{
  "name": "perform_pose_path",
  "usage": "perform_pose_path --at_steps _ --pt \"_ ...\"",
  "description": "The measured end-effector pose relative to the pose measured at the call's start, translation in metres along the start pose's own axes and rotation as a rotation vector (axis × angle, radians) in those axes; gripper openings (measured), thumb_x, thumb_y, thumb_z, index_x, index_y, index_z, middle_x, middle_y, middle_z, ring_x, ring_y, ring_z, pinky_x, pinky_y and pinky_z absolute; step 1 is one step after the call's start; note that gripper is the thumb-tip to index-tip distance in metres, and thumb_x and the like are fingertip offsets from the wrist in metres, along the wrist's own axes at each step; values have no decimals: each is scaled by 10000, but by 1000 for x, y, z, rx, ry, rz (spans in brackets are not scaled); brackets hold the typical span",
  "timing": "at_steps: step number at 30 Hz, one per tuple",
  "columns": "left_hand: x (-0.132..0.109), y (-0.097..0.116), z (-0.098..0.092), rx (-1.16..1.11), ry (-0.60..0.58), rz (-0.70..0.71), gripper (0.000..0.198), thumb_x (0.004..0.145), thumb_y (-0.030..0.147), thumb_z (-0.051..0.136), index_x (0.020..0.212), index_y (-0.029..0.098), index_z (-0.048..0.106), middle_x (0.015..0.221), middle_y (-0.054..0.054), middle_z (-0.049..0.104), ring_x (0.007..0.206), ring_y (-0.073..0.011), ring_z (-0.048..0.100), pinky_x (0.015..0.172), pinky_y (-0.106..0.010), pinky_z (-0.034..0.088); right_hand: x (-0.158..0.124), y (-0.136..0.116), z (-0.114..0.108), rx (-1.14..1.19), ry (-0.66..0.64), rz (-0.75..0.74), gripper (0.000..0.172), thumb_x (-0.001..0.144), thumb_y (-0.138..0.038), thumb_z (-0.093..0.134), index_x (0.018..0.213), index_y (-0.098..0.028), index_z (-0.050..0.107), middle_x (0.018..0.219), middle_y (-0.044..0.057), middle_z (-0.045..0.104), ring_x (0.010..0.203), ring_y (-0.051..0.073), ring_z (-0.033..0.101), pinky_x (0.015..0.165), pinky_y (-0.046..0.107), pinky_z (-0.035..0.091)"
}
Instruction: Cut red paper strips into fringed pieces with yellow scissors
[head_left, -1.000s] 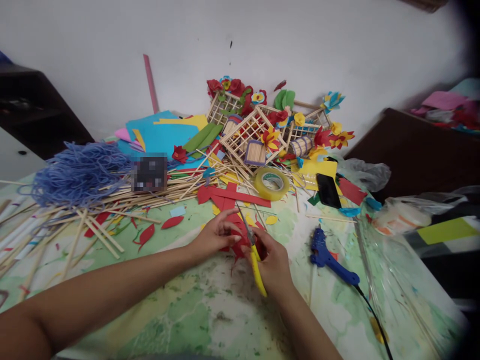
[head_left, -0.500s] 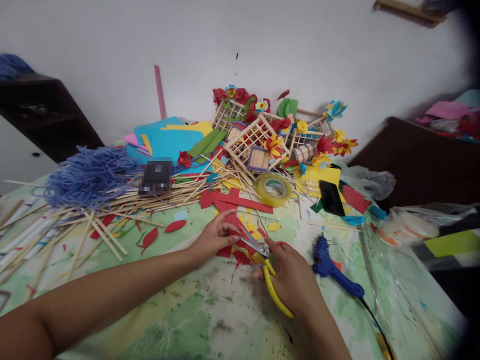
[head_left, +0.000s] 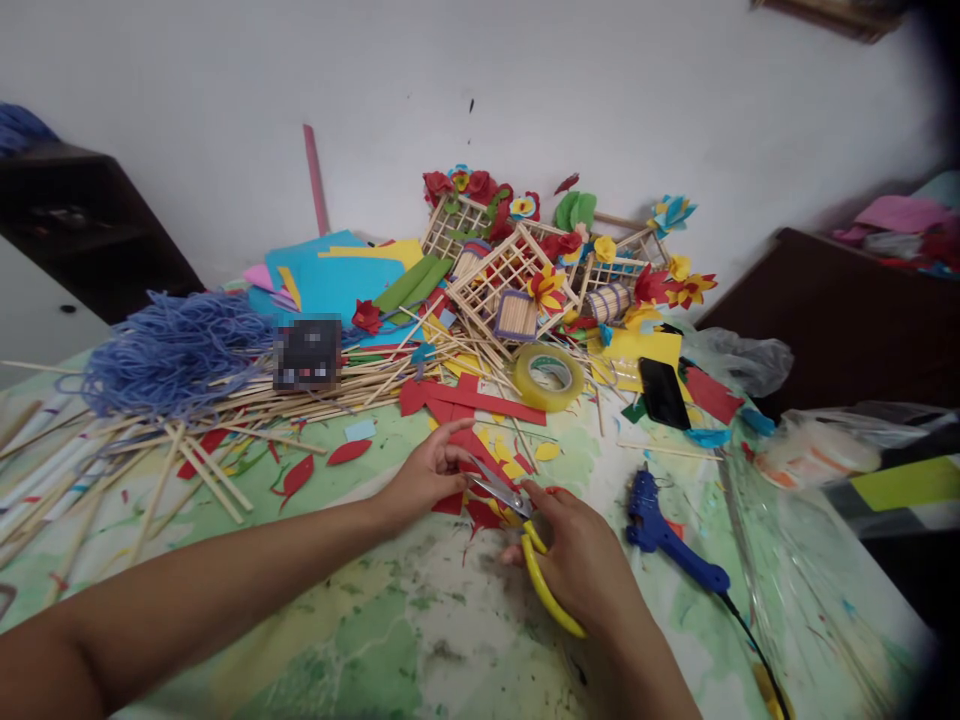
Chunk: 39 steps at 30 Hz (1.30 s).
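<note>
My right hand (head_left: 581, 565) grips yellow-handled scissors (head_left: 525, 545), whose metal blades point up and left into a red foam piece (head_left: 480, 470). My left hand (head_left: 427, 475) pinches that red piece at its left side, fingers closed on it. Red and yellow scraps (head_left: 514, 468) lie under and around the blades on the green-patterned table cover (head_left: 360, 620).
A blue glue gun (head_left: 667, 540) with its cord lies right of my hands. A tape roll (head_left: 549, 377), a black phone (head_left: 663, 393), stick frames with paper flowers (head_left: 517, 275), blue yarn (head_left: 169, 345), many wooden sticks (head_left: 195, 430) and plastic bags (head_left: 817, 450) crowd the table.
The scissors have swung from pointing straight up to pointing up-left, and my right hand has shifted right and down. My left hand has stayed on the red piece.
</note>
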<state>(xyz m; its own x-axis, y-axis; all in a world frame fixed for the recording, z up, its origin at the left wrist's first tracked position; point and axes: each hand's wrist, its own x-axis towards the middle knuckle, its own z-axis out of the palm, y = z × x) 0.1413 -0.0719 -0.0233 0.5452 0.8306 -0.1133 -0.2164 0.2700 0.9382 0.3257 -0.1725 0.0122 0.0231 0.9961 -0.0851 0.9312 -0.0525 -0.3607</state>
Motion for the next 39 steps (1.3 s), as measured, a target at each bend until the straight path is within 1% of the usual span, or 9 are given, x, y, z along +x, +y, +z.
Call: perform_pose_path --at_steps 5,14,20,26,29,32,36,39 --pt "0 0 0 -2 10 7 714 617 134 707 1244 199 372 755 15 610 700 -125 600 649 -230 443 0 0 0 8 -5 1 581 719 -501 569 1241 -252 506 1000 61 609 912 216 550 712 257 367" --pt "-1 3 2 -7 14 -4 717 616 143 709 1244 192 364 758 14 614 715 -126 603 680 -242 456 -1 1 2 -18 -9 -12 563 723 -511 552 1233 -279 504 937 34 627 797 190 566 629 243 348" --pt "0 -1 0 -18 4 4 737 624 149 711 1262 195 346 777 8 615 724 -129 600 689 -251 457 -1 3 2 -2 -10 -2 520 739 -495 535 1217 -290 515 905 26 645 751 180 574 592 232 335" --pt "0 -1 0 -1 19 6 723 632 144 709 1259 200 354 747 26 599 717 -118 593 696 -243 454 -2 4 0 19 -31 8 505 750 -500 528 1217 -309 522 950 30 671 799 195 606 617 233 356" --pt "0 1 1 17 31 1 726 637 155 711 1265 204 351 760 20 604 731 -125 596 711 -255 456 -2 3 -2 22 -36 19 523 735 -517 546 1218 -316 527 979 24 681 846 206 617 638 236 367" --pt "0 1 1 28 34 -3 735 639 168 715 1271 203 341 769 14 610 734 -133 604 721 -268 457 -1 2 -4 -5 -37 33 518 730 -515 549 1209 -318 539 979 18 689 854 209 623 639 241 372" --pt "1 -2 -1 29 25 4 733 646 182 717 1272 205 338 767 14 610 716 -126 600 700 -258 456 -1 2 -6 -27 -32 32 499 739 -494 538 1201 -306 547 1013 25 684 888 207 624 661 240 382" --pt "2 -4 -2 28 11 8 728 655 193 714 1275 215 334 776 15 605 712 -124 598 686 -257 458 -2 3 -5 -29 -31 22 500 738 -500 543 1202 -313 543 1001 20 691 882 205 628 658 239 384"
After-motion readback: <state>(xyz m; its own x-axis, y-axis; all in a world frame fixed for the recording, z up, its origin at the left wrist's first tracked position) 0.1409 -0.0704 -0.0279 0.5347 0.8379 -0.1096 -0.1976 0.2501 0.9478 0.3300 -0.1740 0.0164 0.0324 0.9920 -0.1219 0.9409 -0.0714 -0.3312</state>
